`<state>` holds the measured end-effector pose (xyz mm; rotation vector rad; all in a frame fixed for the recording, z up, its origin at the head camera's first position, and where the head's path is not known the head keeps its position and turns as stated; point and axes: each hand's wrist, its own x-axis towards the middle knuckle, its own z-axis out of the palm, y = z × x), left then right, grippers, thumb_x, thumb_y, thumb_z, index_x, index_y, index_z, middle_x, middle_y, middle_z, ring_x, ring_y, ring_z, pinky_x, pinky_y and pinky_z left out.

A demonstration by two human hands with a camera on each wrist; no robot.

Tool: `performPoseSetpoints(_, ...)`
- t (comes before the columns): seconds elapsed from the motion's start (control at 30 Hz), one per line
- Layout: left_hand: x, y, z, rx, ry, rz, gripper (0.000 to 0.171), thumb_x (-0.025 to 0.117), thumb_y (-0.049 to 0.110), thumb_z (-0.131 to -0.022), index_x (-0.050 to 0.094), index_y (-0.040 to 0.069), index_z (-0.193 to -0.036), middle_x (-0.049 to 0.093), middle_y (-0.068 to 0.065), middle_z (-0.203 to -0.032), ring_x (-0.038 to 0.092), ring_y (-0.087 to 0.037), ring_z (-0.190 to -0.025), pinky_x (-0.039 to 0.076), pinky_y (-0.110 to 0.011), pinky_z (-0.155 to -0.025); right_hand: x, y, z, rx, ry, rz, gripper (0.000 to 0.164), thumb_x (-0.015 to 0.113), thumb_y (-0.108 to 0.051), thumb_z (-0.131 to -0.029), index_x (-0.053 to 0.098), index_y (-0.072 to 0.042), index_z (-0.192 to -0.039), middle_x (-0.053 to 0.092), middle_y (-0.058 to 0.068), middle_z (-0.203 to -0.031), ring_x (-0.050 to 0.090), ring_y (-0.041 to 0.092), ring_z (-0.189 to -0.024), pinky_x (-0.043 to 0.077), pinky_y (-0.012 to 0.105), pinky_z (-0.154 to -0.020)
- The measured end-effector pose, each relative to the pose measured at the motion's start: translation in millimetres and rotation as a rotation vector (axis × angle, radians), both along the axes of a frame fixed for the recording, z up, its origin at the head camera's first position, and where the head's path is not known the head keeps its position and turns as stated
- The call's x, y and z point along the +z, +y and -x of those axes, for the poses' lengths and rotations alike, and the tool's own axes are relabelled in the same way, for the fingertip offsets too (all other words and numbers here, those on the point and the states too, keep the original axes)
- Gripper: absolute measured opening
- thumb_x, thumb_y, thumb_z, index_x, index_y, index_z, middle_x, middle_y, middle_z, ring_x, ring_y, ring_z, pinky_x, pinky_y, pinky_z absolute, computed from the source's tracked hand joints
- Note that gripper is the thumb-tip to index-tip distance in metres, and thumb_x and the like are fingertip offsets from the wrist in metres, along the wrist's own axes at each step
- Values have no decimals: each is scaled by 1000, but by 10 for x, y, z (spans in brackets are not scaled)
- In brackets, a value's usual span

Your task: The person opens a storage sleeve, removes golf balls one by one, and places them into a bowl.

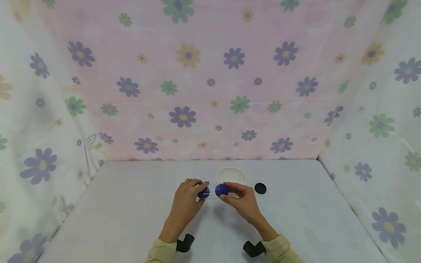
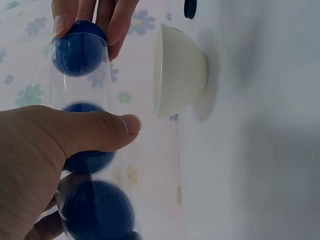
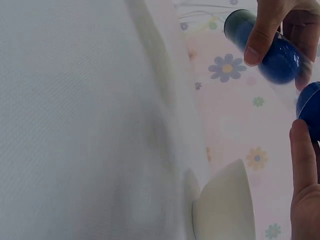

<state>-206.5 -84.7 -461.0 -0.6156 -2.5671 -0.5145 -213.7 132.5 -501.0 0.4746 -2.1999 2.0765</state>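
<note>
Clear tube [image 1: 212, 193] of blue balls [image 1: 221, 190] lies level before white bowl [image 1: 231, 175]; left hand [image 1: 186, 202] and right hand [image 1: 242, 200] each pinch an end.

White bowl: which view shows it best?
Left wrist. The white bowl shows whole there, rim to foot, close and sharp, beside the clear tube of blue balls. The head view has it small behind the hands; the right wrist view cuts it off at the bottom edge.
</note>
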Motion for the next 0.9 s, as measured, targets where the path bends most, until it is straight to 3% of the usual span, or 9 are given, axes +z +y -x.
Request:
performPoseSetpoints(0.23, -7, -47, -12, 2, -49, -82, 56, 95, 6, -67, 77, 12, -120, 73, -8, -110, 67, -26, -104, 60, -39, -88, 11, 50, -16, -29, -13, 22, 48, 79, 3, -85, 63, 10, -129, 66, 21, -129, 67, 19, -111, 59, 31, -89)
performPoseSetpoints(0.43, -39, -80, -3, 12, -85, -132, 54, 94, 6, -69, 77, 12, -120, 72, -10, -112, 68, -27, -106, 60, -40, -89, -12, 108, 4, -74, -35, 28, 41, 78, 7, -83, 68, 3, -123, 67, 20, -124, 67, 17, -108, 60, 29, -87)
performPoseSetpoints(0.9, -51, -122, -32, 52, -168, -175, 53, 91, 7, -73, 75, 12, -123, 71, -12, -117, 67, -31, -110, 59, -44, -92, -40, 267, 157, -159, 15, -2, 40, 82, 5, -81, 70, 2, -118, 69, 19, -121, 67, 22, -108, 60, 27, -86)
